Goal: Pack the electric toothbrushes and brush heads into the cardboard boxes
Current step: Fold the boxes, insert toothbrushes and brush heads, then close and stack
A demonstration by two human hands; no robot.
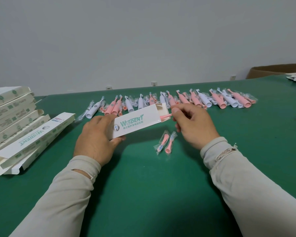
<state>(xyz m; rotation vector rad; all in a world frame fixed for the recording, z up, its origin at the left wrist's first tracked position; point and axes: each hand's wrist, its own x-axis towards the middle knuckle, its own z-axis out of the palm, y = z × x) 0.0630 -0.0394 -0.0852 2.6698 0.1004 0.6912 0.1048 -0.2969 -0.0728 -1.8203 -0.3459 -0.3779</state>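
Under grey wall (pixel 143 40), green table (pixel 143 194).

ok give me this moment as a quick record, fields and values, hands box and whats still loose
left hand: grips the white box at its closed end
right hand: pinches a pink toothbrush at the box's open end
toothbrush: mostly inside, tip showing
loose near box: two bagged pink brush heads on the green mat
far row: pink and white toothbrushes
left stack: boxes

Most of the pink toothbrush (pixel 166 115) lies hidden inside the box (pixel 137 122), apparently only its tip showing.
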